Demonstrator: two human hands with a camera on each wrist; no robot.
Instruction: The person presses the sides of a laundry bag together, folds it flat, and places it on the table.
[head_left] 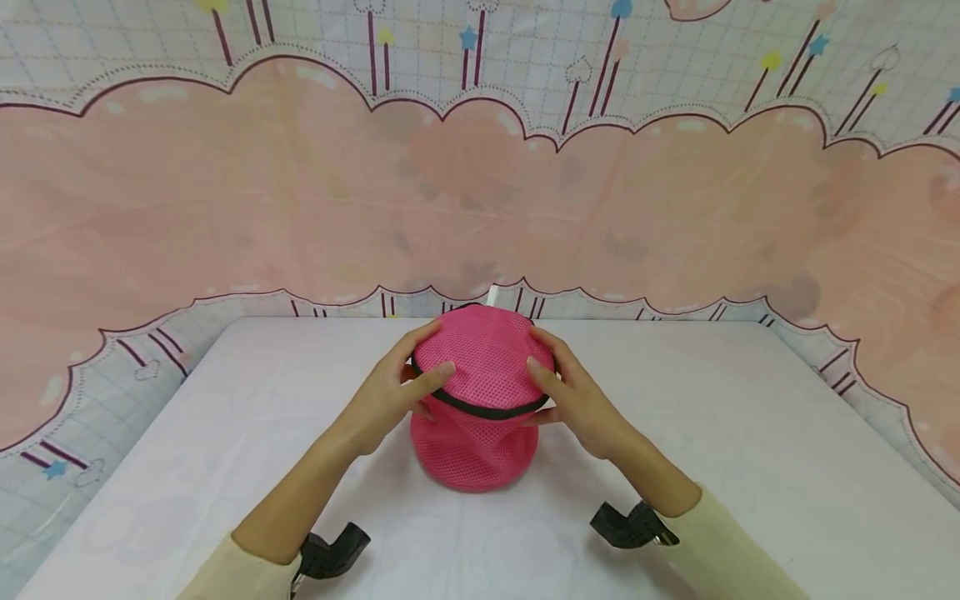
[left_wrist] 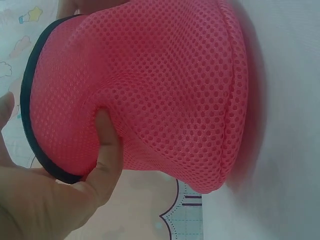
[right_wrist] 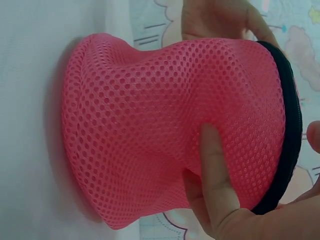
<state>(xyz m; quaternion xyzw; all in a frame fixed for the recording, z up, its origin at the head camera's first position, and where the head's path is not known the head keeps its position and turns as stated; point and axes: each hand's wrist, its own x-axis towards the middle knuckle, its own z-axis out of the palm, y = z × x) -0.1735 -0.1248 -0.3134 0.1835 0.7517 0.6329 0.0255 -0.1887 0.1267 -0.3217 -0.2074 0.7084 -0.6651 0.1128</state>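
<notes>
A pink mesh laundry bag (head_left: pixel 483 362), round and standing upright, has black trim (head_left: pixel 487 412) around its top edge. My left hand (head_left: pixel 390 392) grips its upper left side, thumb on the lid and fingers around the rim. On the opposite side my right hand (head_left: pixel 585 404) holds the rim the same way. In the left wrist view, a fingertip (left_wrist: pixel 104 117) presses a dent into the mesh wall below the trim. Two fingers (right_wrist: pixel 212 160) lie against the wall in the right wrist view. The bag's inside is hidden.
The bag rests on a white-covered table (head_left: pixel 262 400). A patterned peach and white cloth (head_left: pixel 465 200) hangs behind the table and along its sides. A small white tab (head_left: pixel 492 295) sticks up behind the bag. Black wrist mounts (head_left: pixel 333 550) hang under both forearms.
</notes>
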